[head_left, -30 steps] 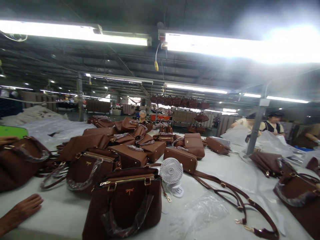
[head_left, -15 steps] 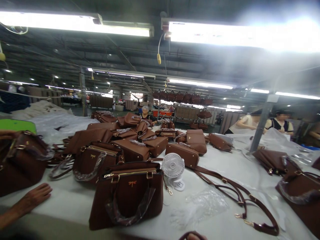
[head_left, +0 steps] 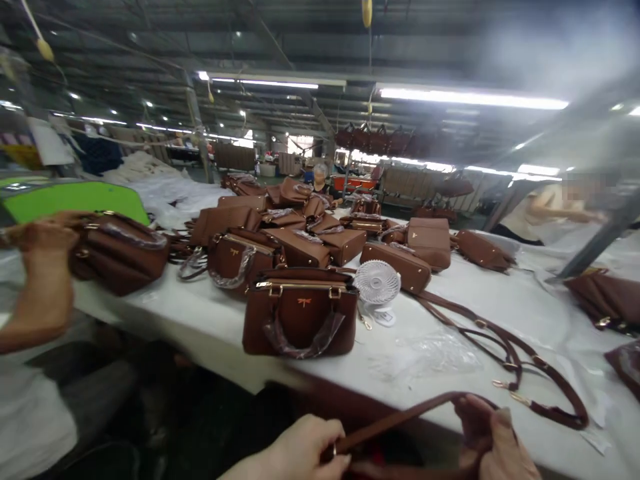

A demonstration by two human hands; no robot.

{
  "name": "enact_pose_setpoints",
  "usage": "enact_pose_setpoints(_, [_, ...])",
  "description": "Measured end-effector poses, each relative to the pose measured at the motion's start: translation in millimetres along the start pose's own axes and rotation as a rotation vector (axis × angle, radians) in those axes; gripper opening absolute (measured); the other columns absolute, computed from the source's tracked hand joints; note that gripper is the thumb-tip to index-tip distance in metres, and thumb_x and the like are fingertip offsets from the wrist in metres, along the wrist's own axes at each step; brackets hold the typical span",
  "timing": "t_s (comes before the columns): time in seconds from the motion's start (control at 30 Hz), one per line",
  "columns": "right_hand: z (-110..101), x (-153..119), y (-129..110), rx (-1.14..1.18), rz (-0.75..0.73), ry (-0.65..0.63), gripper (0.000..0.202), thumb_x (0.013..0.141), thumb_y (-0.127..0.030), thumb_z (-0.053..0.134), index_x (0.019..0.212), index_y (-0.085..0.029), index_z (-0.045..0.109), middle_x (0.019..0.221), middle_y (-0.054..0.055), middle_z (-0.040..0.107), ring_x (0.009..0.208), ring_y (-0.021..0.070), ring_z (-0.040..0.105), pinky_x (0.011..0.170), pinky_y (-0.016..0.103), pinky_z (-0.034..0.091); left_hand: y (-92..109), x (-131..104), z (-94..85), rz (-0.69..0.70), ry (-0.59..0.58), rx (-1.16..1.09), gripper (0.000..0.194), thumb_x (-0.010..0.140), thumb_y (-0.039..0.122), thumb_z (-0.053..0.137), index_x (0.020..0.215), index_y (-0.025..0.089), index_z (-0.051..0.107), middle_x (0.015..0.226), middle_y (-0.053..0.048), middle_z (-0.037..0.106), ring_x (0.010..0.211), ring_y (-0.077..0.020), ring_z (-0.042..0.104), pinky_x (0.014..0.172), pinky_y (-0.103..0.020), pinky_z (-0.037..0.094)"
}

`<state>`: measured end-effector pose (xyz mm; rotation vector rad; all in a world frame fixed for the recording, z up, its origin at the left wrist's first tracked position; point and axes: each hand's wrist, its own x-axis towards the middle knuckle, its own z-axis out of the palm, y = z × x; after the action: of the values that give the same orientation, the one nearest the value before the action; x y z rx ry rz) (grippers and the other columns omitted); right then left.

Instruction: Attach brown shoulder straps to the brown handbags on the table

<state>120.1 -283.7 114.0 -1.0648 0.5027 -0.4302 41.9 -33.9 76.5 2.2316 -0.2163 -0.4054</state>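
Low in the view, my left hand [head_left: 313,448] pinches a brown leather strap [head_left: 395,421] close to a small metal fitting. My right hand [head_left: 493,437] grips the same strap farther right, where it bends into a loop. The strap's lower run drops out at the bottom edge. Just beyond my hands, a brown handbag [head_left: 300,320] stands upright at the table's edge, with plastic-wrapped handles and a dragonfly emblem. Other brown straps [head_left: 525,353] with gold clips lie on the table to the right.
A white fan [head_left: 377,283] stands behind the handbag. Crumpled clear plastic [head_left: 440,353] lies on the white table [head_left: 215,320]. Several brown bags fill its far side. At left, a co-worker's hand [head_left: 47,247] is at another bag [head_left: 120,257]. A metal post [head_left: 605,227] rises at right.
My view has tilted down and shifted left. Both my hands and the strap have come into sight at the bottom. The co-worker's hand has gone from the tabletop up to the left bag.
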Motion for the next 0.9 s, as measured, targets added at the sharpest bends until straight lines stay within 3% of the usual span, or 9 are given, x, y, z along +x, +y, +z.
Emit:
enact_pose_setpoints(0.07, [-3.8, 2.0, -5.1, -0.103, -0.026, -0.118, 0.033, 0.080, -0.050, 0.070, 0.089, -0.019, 0.071, 0.085, 0.002, 0.073, 0.083, 0.0160, 0.069, 0.090, 0.029, 0.054, 0.1, -5.2, 0.4, 0.012, 0.018, -0.012, 0.021, 0.087, 0.036, 0.053, 0.089, 0.018, 0.063, 0.072, 0.002, 0.059, 0.062, -0.0097, 0.046, 0.056, -0.020, 0.033])
enact_pose_setpoints(0.13, [-6.4, 6.8, -2.8, -0.225, -0.040, -0.371, 0.037, 0.087, -0.052, 0.058, 0.107, -0.021, 0.068, 0.108, 0.007, 0.072, 0.104, 0.0219, 0.067, 0.103, 0.037, 0.048, -5.6, -5.8, 0.1, -0.008, 0.032, -0.125, 0.022, 0.087, 0.037, 0.053, 0.088, 0.017, 0.062, 0.071, 0.002, 0.057, 0.062, -0.0094, 0.046, 0.056, -0.020, 0.033])
enact_pose_setpoints(0.23, [-8.2, 7.7, 17.3, -0.337, 0.015, -0.699, 0.055, 0.087, -0.052, 0.056, 0.137, -0.029, 0.050, 0.139, 0.011, 0.058, 0.122, 0.0293, 0.059, 0.108, 0.046, 0.044, -17.3, -4.2, -0.8, -0.097, 0.113, -0.450, 0.031, 0.087, 0.045, 0.053, 0.087, 0.015, 0.058, 0.067, 0.003, 0.050, 0.058, -0.0084, 0.043, 0.054, -0.021, 0.031])
enact_pose_setpoints(0.3, [-9.8, -2.3, 37.7, -0.467, 0.052, -0.887, 0.071, 0.082, -0.051, 0.064, 0.146, -0.029, 0.039, 0.143, 0.013, 0.054, 0.125, 0.0320, 0.057, 0.107, 0.049, 0.044, -18.8, -4.7, -2.2, -0.118, 0.132, -0.740, 0.040, 0.085, 0.054, 0.055, 0.091, 0.014, 0.056, 0.064, 0.005, 0.046, 0.052, -0.0066, 0.037, 0.049, -0.020, 0.027])
enact_pose_setpoints(0.4, [-11.2, -27.5, 68.2, -0.708, 0.043, -1.244, 0.074, 0.080, -0.049, 0.067, 0.145, -0.023, 0.042, 0.141, 0.015, 0.056, 0.127, 0.0322, 0.054, 0.109, 0.049, 0.042, -10.9, -7.8, -5.6, -0.066, 0.060, -1.039, 0.052, 0.074, 0.060, 0.068, 0.096, 0.014, 0.055, 0.063, 0.008, 0.043, 0.047, -0.0038, 0.031, 0.045, -0.020, 0.020])
enact_pose_setpoints(0.5, [-8.6, -45.8, 83.7, -0.832, -0.073, -1.430, 0.049, 0.084, -0.046, 0.064, 0.126, -0.021, 0.062, 0.130, 0.014, 0.064, 0.122, 0.0299, 0.058, 0.105, 0.043, 0.046, -4.3, -10.7, -9.4, -0.033, -0.006, -1.106, 0.059, 0.067, 0.057, 0.078, 0.101, 0.014, 0.057, 0.060, 0.009, 0.041, 0.045, -0.0028, 0.029, 0.044, -0.021, 0.017])
enact_pose_setpoints(0.67, [-3.6, -45.1, 74.5, -0.767, -0.066, -1.486, 0.032, 0.087, -0.047, 0.059, 0.103, -0.022, 0.073, 0.096, 0.008, 0.072, 0.093, 0.0246, 0.067, 0.087, 0.034, 0.055, -9.1, -9.0, -13.5, -0.068, -0.042, -1.101, 0.056, 0.072, 0.060, 0.073, 0.100, 0.013, 0.061, 0.056, 0.009, 0.042, 0.044, -0.0032, 0.030, 0.044, -0.021, 0.015])
enact_pose_setpoints(0.8, [-4.4, -41.8, 73.2, -0.701, 0.323, -1.179, 0.044, 0.079, -0.060, 0.065, 0.089, -0.017, 0.074, 0.081, 0.008, 0.073, 0.075, 0.0250, 0.068, 0.073, 0.036, 0.058, -6.3, -5.0, -12.2, 0.023, -0.098, -1.116, 0.054, 0.072, 0.057, 0.076, 0.098, 0.012, 0.065, 0.063, 0.005, 0.049, 0.049, -0.0035, 0.035, 0.045, -0.022, 0.018])
enact_pose_setpoints(0.9, [-11.7, -32.9, 71.2, -0.676, 0.500, -1.101, 0.049, 0.072, -0.062, 0.071, 0.092, -0.018, 0.073, 0.081, 0.007, 0.073, 0.071, 0.0253, 0.068, 0.066, 0.036, 0.058, 1.0, -4.5, -12.0, 0.028, -0.083, -1.136, 0.052, 0.073, 0.055, 0.076, 0.099, 0.011, 0.066, 0.056, 0.007, 0.043, 0.046, -0.0034, 0.032, 0.044, -0.023, 0.015])
